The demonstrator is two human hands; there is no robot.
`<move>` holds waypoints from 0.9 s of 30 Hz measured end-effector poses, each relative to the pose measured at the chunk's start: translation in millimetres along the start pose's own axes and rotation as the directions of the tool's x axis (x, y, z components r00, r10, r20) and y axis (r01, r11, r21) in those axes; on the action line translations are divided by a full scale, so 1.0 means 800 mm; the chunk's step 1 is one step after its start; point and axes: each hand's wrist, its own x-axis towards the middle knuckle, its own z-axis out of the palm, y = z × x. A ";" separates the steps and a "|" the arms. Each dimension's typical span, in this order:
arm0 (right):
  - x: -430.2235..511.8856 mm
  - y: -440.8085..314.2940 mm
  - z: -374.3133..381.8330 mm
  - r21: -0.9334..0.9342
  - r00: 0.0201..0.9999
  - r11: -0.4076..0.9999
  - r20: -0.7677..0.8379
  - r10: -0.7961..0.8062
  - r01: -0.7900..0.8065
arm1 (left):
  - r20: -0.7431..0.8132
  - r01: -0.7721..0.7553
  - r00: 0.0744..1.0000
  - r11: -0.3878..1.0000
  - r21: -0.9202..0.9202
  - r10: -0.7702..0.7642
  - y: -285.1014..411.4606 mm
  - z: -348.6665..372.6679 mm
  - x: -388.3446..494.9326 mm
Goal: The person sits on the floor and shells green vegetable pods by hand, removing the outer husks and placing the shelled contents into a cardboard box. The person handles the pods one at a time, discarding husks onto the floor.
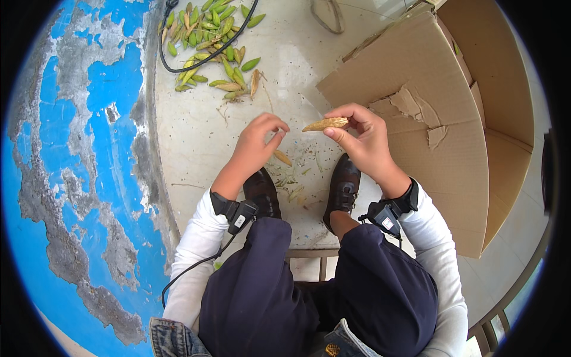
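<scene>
Between the thumb and fingers of my right hand (363,136) is a dry, tan seed pod (324,124), held level with its pointed end to the left. My left hand (259,138) hovers just left of that tip, apart from it. Its fingers are curled and the thumb tip lies close to the index finger; nothing shows between them, though whether they touch is unclear. Beneath the left hand, another dry pod (283,157) lies on the pale floor slab. Farther off at the upper left spreads a pile of green and yellowing pods (209,31).
A black cable (192,69) loops over the pod pile. To the right stands a large open cardboard box (446,178) with a torn side. Pod scraps (290,180) and dark specks litter the slab between my shoes (342,187). A peeling blue wall (111,156) borders the left.
</scene>
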 end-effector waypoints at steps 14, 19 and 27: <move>-0.006 0.018 0.009 0.308 0.977 0.930 0.139 0.164 -0.200 | 0.298 -0.227 0.953 0.768 0.599 0.049 -0.097 0.068 -0.045; -0.006 0.026 0.010 0.339 0.970 0.918 0.192 0.148 -0.207 | 0.329 -0.182 0.944 0.809 0.559 -0.015 -0.085 0.055 -0.043; -0.008 0.017 0.015 -0.056 0.952 0.974 0.205 0.227 -0.221 | 0.107 0.109 0.990 0.987 -0.116 -0.096 0.007 0.004 -0.009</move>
